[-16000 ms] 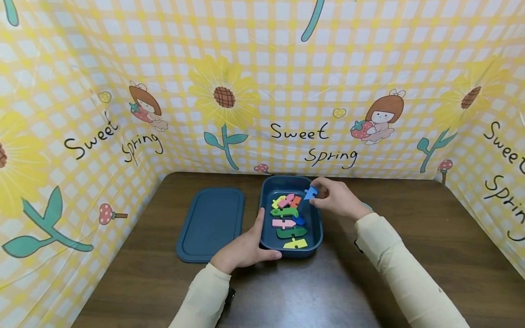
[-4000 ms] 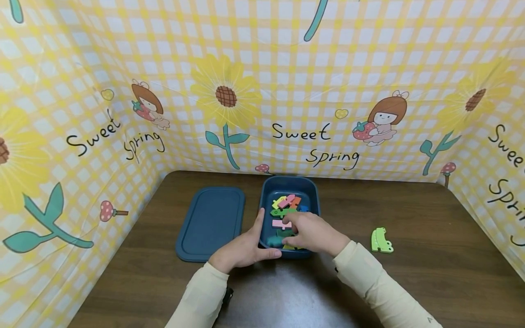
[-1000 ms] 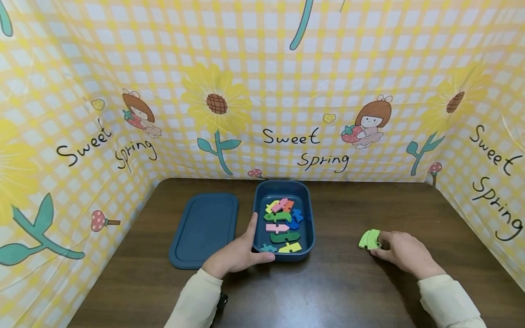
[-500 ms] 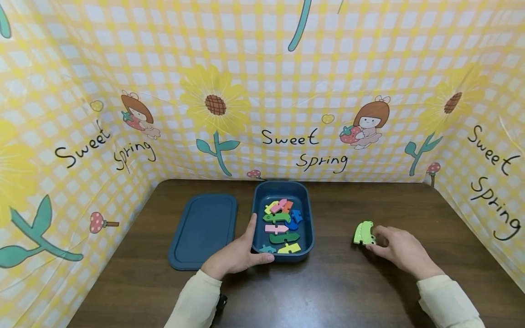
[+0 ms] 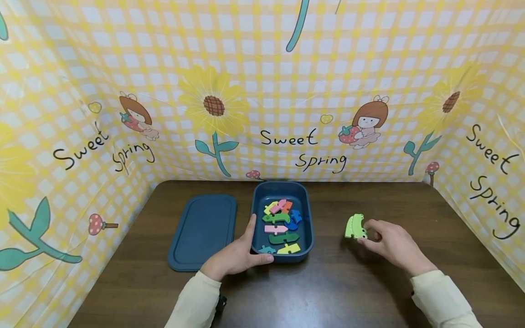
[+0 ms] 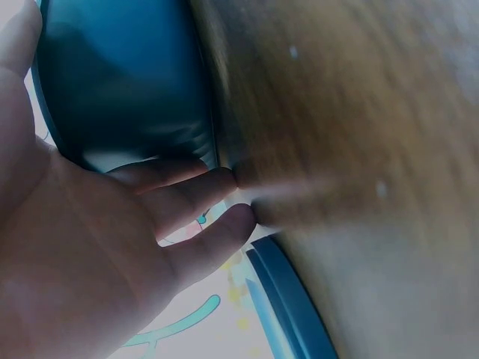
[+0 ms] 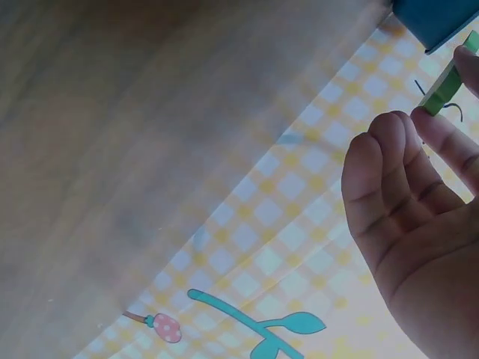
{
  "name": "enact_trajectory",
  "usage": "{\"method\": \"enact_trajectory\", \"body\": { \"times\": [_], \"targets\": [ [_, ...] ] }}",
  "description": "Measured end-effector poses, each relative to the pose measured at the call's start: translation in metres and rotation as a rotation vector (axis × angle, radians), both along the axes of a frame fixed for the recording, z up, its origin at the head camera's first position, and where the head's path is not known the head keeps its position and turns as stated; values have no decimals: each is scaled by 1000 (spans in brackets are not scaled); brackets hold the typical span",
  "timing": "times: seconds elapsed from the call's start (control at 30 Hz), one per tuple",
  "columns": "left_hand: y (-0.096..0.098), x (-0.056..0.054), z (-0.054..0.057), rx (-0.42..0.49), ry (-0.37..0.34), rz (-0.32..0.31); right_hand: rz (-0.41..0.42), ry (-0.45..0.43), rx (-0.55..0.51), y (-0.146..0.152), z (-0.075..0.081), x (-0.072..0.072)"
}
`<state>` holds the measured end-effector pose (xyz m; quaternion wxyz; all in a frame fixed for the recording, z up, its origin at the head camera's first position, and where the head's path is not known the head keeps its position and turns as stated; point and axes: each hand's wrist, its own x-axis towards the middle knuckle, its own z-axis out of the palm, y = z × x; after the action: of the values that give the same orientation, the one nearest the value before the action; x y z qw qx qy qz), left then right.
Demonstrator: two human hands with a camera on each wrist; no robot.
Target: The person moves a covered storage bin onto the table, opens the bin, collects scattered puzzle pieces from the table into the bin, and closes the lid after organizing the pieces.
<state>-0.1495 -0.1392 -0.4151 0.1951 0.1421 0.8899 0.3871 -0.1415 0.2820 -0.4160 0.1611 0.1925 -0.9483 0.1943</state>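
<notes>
A dark blue box (image 5: 304,246) holds several flat, colourful puzzle pieces, among them a pink piece (image 5: 276,229), a dark green piece (image 5: 284,238) and a yellow piece (image 5: 289,248). My left hand (image 5: 234,257) rests against the box's near left corner, fingers straight along the left wall and thumb across the front wall. In the left wrist view the fingers (image 6: 191,198) lie against the box's outer side. Right of the box, my right hand (image 5: 395,246) pinches a light green puzzle piece (image 5: 353,226), with two eye-like dots, between thumb and index finger, above the table.
The dark blue lid (image 5: 203,232) lies flat on the brown wooden table (image 5: 328,291), left of the box. A yellow checked cloth (image 5: 279,91) with flower prints stands around the table's back and sides. The box sits near the back edge.
My right hand has lifted the light green piece from the table and moved it left, closer to the box. Four seconds ago that hand was inside the box. My left hand stays at the box.
</notes>
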Motion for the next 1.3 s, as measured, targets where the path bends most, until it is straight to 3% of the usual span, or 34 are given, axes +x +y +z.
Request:
{"method": "enact_trajectory", "body": {
  "times": [0.7, 1.3],
  "targets": [
    [-2, 0, -3, 3, 5, -5, 24, 37, -14, -15, 14, -4],
    [-1, 1, 2, 14, 6, -17, 41, 34, -5, -25, 22, -10]
  ]
}}
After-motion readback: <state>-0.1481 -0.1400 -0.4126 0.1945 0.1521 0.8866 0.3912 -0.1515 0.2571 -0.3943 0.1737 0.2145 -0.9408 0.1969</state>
